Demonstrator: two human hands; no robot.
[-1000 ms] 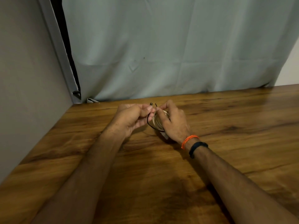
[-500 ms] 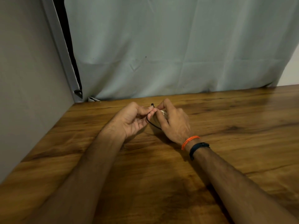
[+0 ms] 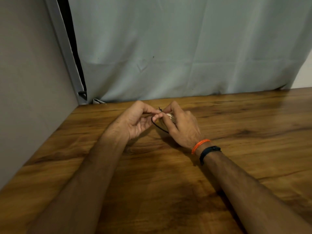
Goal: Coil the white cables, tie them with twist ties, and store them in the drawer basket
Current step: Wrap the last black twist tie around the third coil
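Note:
A thin black twist tie (image 3: 157,125) loops around a small coil of white cable (image 3: 170,116), of which only a pale sliver shows between my fingers. My left hand (image 3: 137,121) pinches the tie's ends between thumb and forefinger just above the table. My right hand (image 3: 181,126) curls around the coil and pinches the tie's ends from the other side. The two ends stick up as a short black tip (image 3: 159,109) where my fingertips meet. The drawer basket is not in view.
The wooden table (image 3: 244,141) stretches wide to the right and toward me. A grey curtain (image 3: 168,48) hangs along the far edge. A plain wall (image 3: 25,98) closes off the left side. My right wrist wears an orange band and a black band.
My left hand has turned palm-up and its fingers have opened out below the pinch. The tie's two ends, apart a second ago, now sit together in one tip.

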